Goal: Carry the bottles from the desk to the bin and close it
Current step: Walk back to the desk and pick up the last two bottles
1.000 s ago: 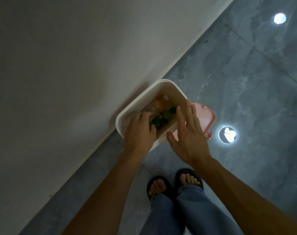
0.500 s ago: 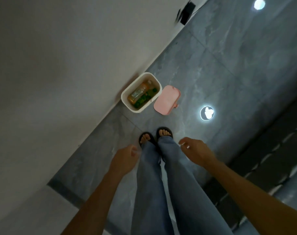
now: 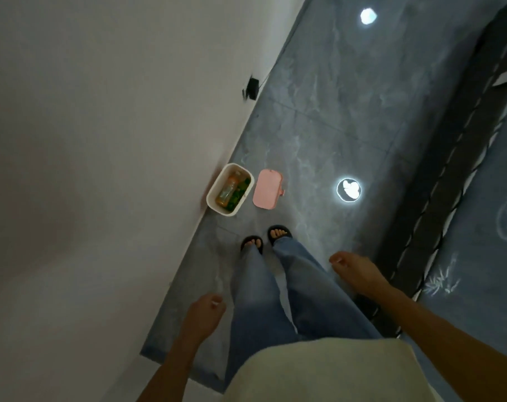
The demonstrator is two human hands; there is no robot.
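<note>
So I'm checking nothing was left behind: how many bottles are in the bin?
2, as far as shows. An orange bottle lies along the bin's wall side, a green bottle beside it toward the pink lid. Anything beneath them would be hidden.

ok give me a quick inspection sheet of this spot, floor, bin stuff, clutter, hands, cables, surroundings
surface: grey marbled tile floor, with bright round light reflections.
job's things: white bin stands open on the floor against the wall; an orange bottle and a green one lie inside. Pink lid lies flat on the floor beside the bin, not on it.
clutter: nothing seen.
grippers: left hand and right hand hang empty beside the legs, away from bin and lid.
cables: a small black box at the wall's foot with a thin wire running from it.
surroundings: plain white wall to the left; a dark patterned strip on the right; feet in black sandals face the bin.
</note>
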